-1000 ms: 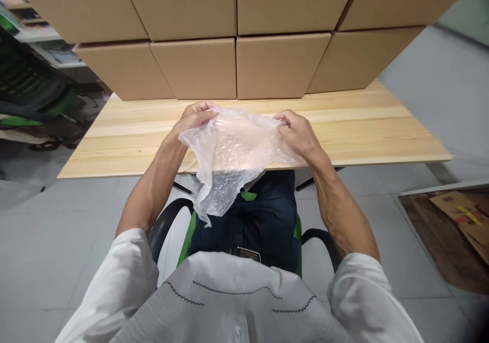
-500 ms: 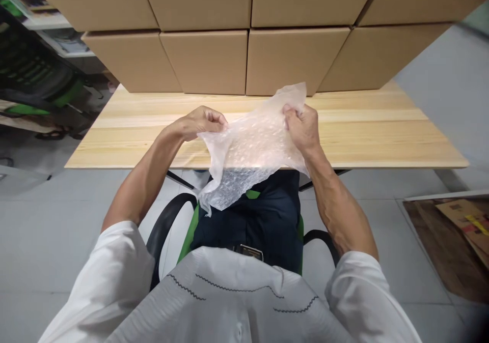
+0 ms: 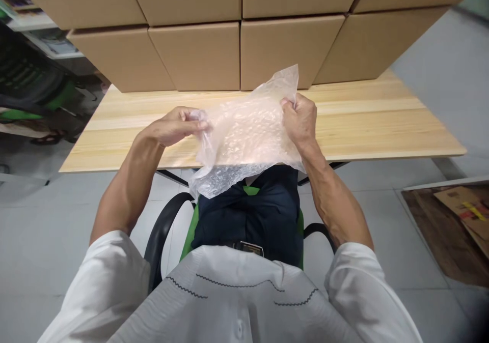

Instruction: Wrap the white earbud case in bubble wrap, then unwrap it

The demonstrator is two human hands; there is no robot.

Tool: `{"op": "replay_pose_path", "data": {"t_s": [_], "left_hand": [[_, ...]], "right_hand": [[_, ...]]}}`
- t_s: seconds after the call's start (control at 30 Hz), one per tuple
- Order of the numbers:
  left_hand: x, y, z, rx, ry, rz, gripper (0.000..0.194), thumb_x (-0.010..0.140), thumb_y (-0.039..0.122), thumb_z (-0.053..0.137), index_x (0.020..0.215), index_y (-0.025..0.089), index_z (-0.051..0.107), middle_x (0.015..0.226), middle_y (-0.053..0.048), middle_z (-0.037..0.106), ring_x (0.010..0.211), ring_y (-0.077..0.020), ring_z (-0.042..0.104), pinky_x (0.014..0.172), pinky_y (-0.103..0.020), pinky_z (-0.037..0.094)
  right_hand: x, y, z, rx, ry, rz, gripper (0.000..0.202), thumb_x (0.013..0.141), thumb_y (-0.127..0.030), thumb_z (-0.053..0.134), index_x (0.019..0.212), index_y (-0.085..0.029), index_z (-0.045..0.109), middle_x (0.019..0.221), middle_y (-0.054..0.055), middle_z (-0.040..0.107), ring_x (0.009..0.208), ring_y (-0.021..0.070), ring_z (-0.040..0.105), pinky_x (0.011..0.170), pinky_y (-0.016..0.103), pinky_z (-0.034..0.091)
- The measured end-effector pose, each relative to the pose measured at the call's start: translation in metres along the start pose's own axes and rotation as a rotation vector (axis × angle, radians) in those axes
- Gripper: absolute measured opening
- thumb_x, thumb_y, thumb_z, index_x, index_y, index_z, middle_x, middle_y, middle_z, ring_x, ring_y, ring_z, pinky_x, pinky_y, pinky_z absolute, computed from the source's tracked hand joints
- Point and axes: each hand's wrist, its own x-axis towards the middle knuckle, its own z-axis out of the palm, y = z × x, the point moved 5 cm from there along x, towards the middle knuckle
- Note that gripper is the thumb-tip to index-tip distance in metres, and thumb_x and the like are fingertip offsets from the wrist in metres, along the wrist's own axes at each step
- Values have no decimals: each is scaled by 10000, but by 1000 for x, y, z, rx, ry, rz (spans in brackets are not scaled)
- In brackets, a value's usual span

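Note:
A crinkled, see-through sheet of bubble wrap [image 3: 248, 129] is stretched between my two hands, over the front edge of the wooden table [image 3: 367, 124]. My left hand [image 3: 178, 125] pinches its left edge between thumb and fingers. At the upper right, my right hand [image 3: 301, 119] is closed in a fist around the other edge. One corner of the sheet sticks up above my right hand, in front of the boxes. The lower part hangs past the table edge above my lap.
Cardboard boxes [image 3: 194, 58] stand stacked in two rows along the table's back. I sit in a chair with black armrests [image 3: 164, 236]. A dark chair [image 3: 34, 73] stands at the far left. Flattened cardboard [image 3: 464, 210] lies on the right.
My left hand has moved left and slightly up, drawing the bubble wrap wider and flatter. My right hand keeps its grip. The view has shifted slightly.

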Motion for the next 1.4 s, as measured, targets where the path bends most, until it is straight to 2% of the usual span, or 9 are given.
{"op": "replay_pose_path", "data": {"t_s": [0.33, 0.47, 0.57, 0.67, 0.77, 0.93, 1.1, 1.27, 1.4], "left_hand": [[20, -6, -77, 491, 442, -86, 254, 958, 173, 915, 794, 156, 721, 560, 71, 519, 616, -78, 374, 574, -271, 245], [31, -4, -110, 798, 616, 9, 179, 984, 224, 892, 869, 165, 769, 641, 62, 595, 691, -121, 432, 712, -266, 444], [29, 1, -119, 1015, 780, 178, 467, 979, 537, 930, 1245, 177, 795, 1144, -7, 833, 951, -194, 609, 1099, -399, 608], [15, 5, -81, 1083, 641, 343, 869, 1036, 824, 752, 1634, 205, 633, 1605, -110, 745, 1337, -298, 694, 1305, -577, 559], [-5, 4, 5, 1106, 294, 508, 920, 1106, 886, 569, 1781, 262, 544, 1811, -155, 622, 1694, -364, 568, 1472, -565, 389], [-15, -38, 118, 1144, -90, 554, 967, 1107, 786, 685, 1832, 173, 502, 1842, -239, 585, 1752, -424, 533, 1522, -641, 267], [-15, -68, 130, 1109, -46, 498, 437, 1215, 301, 538, 1572, 201, 770, 1666, -152, 768, 1593, -293, 710, 1402, -503, 487], [-16, -62, 135, 1101, 18, 501, 404, 1184, 274, 585, 1527, 221, 792, 1607, -162, 797, 1493, -305, 770, 1308, -501, 569], [-14, -57, 148, 1141, 68, 481, 397, 1192, 285, 568, 1515, 205, 784, 1567, -174, 805, 1447, -332, 779, 1260, -511, 587]], "right_hand": [[2, 30, 13, 159, -61, 22, 621, 1122, -772, 650, 772, -306, 439, 759, -34, 396, 854, 223, 595, 916, 471, 641], [0, 32, 25, 176, -58, 24, 606, 1133, -816, 596, 835, -296, 513, 793, -21, 453, 926, 250, 651, 954, 496, 656], [-2, 33, 36, 168, -24, 26, 553, 1171, -775, 540, 897, -295, 557, 848, 2, 522, 998, 277, 695, 979, 524, 661], [-4, 31, 46, 187, 9, 39, 497, 1203, -716, 496, 953, -296, 583, 934, 33, 606, 1080, 294, 728, 986, 534, 662], [-9, 27, 51, 192, 0, 58, 427, 1202, -647, 524, 974, -294, 600, 968, 40, 657, 1083, 292, 740, 997, 533, 660], [-18, 22, 40, 199, -20, 83, 288, 1115, -528, 644, 957, -287, 635, 906, 10, 680, 937, 263, 714, 995, 521, 658], [-26, 28, 21, 301, -16, 186, 223, 1030, -497, 727, 965, -288, 685, 852, 3, 683, 852, 258, 718, 858, 476, 680], [-49, 23, 9, 372, -122, 181, 496, 1033, -579, 732, 1426, -276, 731, 1226, 90, 858, 1103, 300, 852, 1014, 532, 723], [-74, 6, -22, 56, -60, -44, 701, 1087, -608, 681, 1695, -264, 625, 1734, 206, 677, 1583, 410, 696, 1260, 703, 625]]}}
